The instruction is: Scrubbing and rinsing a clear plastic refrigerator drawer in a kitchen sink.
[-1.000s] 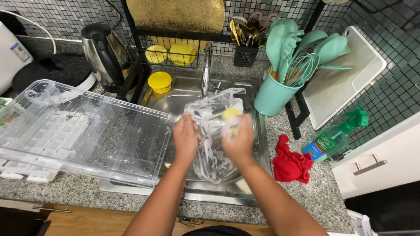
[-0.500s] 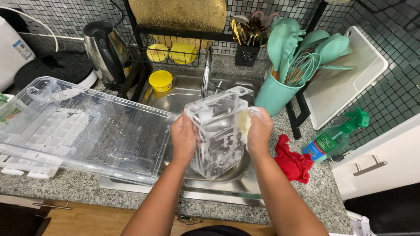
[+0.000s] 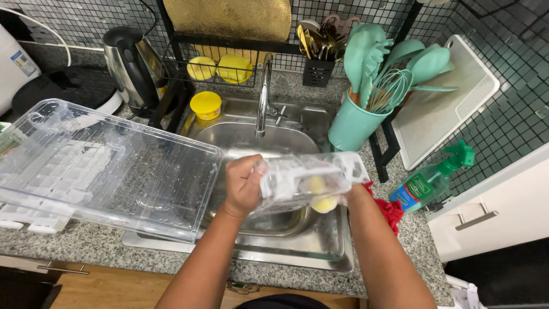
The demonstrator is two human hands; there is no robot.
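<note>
Both hands [image 3: 243, 186] around clear container [image 3: 306, 180]

Hands [image 3: 297, 191] around clear container [image 3: 303, 180]

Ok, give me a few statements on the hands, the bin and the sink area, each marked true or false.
1. The left hand grips a clear plastic bin over the sink. True.
2. The right hand holds a blue brush. False: a yellow sponge shows through the bin, where the right hand is.
3. A red cloth lies right of the sink. True.
4. The large clear tray sits inside the sink. False: it rests on the counter, left of the sink.
5. The tap is visibly running. False: no water shows.
</note>
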